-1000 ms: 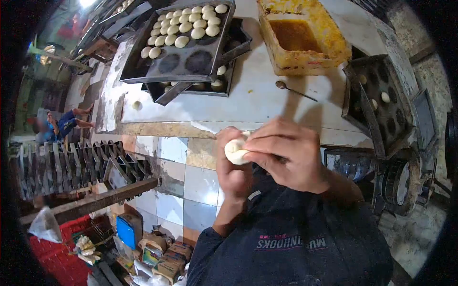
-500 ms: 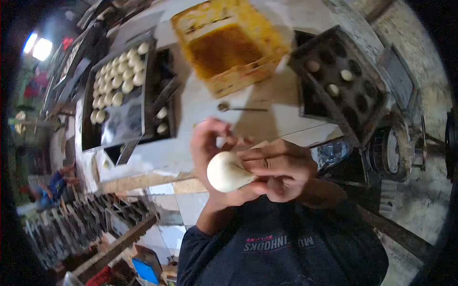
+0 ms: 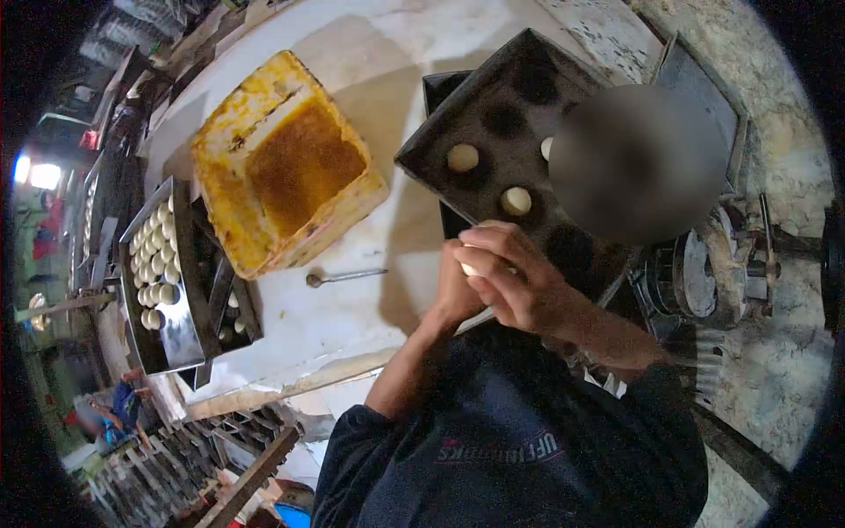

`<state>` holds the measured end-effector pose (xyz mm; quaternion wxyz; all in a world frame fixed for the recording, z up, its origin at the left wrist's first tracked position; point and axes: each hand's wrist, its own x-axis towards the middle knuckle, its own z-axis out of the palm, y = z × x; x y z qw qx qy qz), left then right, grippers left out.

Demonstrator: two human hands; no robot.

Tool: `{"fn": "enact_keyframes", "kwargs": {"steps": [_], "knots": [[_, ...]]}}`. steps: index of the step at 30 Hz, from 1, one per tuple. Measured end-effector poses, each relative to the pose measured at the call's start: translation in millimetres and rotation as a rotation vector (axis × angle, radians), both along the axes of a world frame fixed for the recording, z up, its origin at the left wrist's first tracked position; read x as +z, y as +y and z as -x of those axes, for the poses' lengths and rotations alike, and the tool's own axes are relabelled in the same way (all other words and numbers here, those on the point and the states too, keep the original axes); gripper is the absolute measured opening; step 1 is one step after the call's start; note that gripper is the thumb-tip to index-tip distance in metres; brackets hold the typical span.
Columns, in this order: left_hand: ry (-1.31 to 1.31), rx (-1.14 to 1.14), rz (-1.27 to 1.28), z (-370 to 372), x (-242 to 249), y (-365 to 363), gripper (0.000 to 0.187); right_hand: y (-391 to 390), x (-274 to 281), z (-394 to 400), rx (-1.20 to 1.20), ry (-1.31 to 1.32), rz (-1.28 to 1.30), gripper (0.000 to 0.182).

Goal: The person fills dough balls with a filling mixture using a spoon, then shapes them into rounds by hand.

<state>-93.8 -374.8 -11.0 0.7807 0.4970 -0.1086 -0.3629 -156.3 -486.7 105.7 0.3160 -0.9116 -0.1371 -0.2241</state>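
Observation:
My left hand (image 3: 458,286) is wrapped round a pale dough ball (image 3: 473,264), at the near left edge of a dark tray with round hollows (image 3: 422,154). Over the ball, the bent fingers of my right hand (image 3: 519,277) press close and cover most of it. Inside the tray, one dough piece (image 3: 463,157) sits at the left and another (image 3: 517,201) lies just beyond my hands. A third pale piece shows partly beside a grey blur that hides the tray's right part.
A yellow-stained container (image 3: 251,251) stands left of the tray, with a spoon (image 3: 348,277) near it. Farther left is a metal tray (image 3: 187,321) with several dough balls. A person (image 3: 128,405) is at the far left. Machinery (image 3: 700,273) stands at the right.
The view has shifted towards the dark tray, which appears larger. My hands are now beside its near edge and have closed round the dough ball, which was mostly exposed before.

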Motion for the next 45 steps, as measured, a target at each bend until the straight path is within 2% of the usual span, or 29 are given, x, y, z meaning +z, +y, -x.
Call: {"fn": "enact_keyframes", "kwargs": {"steps": [2,3,4,5,6,8,10,11,13,15,17,18,19,20,24,25,26,27,28,30,31,32,34,36,38,40,42,44,45], "knots": [[-0.45,-0.159,-0.241,-6,43,-3,0.019,-28,-8,0,0.063,0.144,-0.226,0.023],[-0.298,-0.261,-0.251,-7,62,-3,0.024,-39,-3,-3,-0.017,0.263,-0.365,0.019],[-0.36,-0.475,-0.349,-18,58,4,0.051,-54,-17,-11,-0.065,0.261,-0.419,0.021],[-0.348,-0.408,-0.347,-22,60,12,0.058,-64,-27,-21,-0.138,0.344,-0.623,0.025],[-0.336,-0.339,-0.343,-23,69,20,0.066,-82,-38,-40,-0.189,0.264,-0.598,0.026],[-0.322,-0.167,-0.364,-28,82,35,0.069,-116,-60,-87,-0.367,0.11,-0.359,0.024],[-0.258,0.077,-0.346,-28,75,57,0.073,-152,-101,-133,-0.345,-0.054,0.006,0.028],[-0.274,0.135,-0.346,-28,85,67,0.072,-155,-123,-131,-0.329,-0.06,0.005,0.028],[-0.251,0.277,-0.298,-29,105,91,0.066,-161,-153,-134,-0.321,0.344,0.482,0.047],[-0.314,0.349,-0.254,-32,103,120,0.057,-154,-144,-132,-0.306,0.553,0.713,0.06],[-0.353,0.402,-0.282,-31,90,155,0.046,-171,-158,-135,-0.254,0.543,0.361,0.071],[-0.4,0.446,-0.391,-31,85,170,0.035,-157,-118,-149,-0.299,0.837,0.504,0.064],[-0.438,0.516,-0.477,-26,90,187,0.029,-164,-130,-144,-0.257,0.277,0.564,0.055],[-0.479,0.577,-0.557,-24,95,207,0.023,-133,-85,-141,-0.252,0.074,0.504,0.052],[-1.131,1.143,-0.887,-63,108,345,0.022,-60,-26,-103,-0.45,-0.174,0.14,0.043],[-1.201,1.135,-1.108,-87,123,384,0.02,-34,-21,-92,-0.441,-0.19,-0.011,0.039],[-1.207,1.117,-1.086,-119,124,422,0.019,-12,-23,-83,-0.448,-0.202,-0.014,0.039],[-1.347,1.034,-1.228,-161,121,464,0.017,9,-25,-76,-0.376,-0.184,-0.064,0.035],[-0.978,0.935,-1.367,-195,122,489,0.023,32,-26,-73,-0.301,-0.166,-0.109,0.031],[-0.685,0.495,-1.768,-271,98,542,0.047,102,-17,-73,-0.308,-0.122,-0.175,0.025],[-0.694,0.468,-1.893,-309,62,561,0.055,129,-11,-72,-0.313,-0.123,-0.048,0.022],[-0.691,0.326,-1.842,-298,102,533,0.063,154,-6,-70,-0.325,-0.121,0.076,0.02],[-0.785,0.4,-1.706,-333,55,544,0.068,198,-4,-63,-0.296,-0.094,-0.054,0.017],[-0.822,0.348,-1.733,-338,52,531,0.061,218,-8,-45,-0.288,-0.044,-0.06,0.018],[-1.184,0.64,-1.432,-304,59,509,0.045,227,-11,-36,-0.265,-0.011,-0.059,0.018],[-1.222,0.719,-1.04,-235,102,462,0.04,232,-15,-30,-0.229,0.206,-0.263,0.021],[-0.966,0.683,-0.638,-158,112,410,0.052,243,-26,-35,-0.161,0.286,-0.563,0.029],[-0.87,0.58,-0.402,-94,111,358,0.076,256,-28,-35,-0.003,0.61,-1.051,0.039],[-0.827,0.394,-0.391,-64,115,341,0.088,256,-35,-32,0.054,0.615,-1.046,0.041]]}}
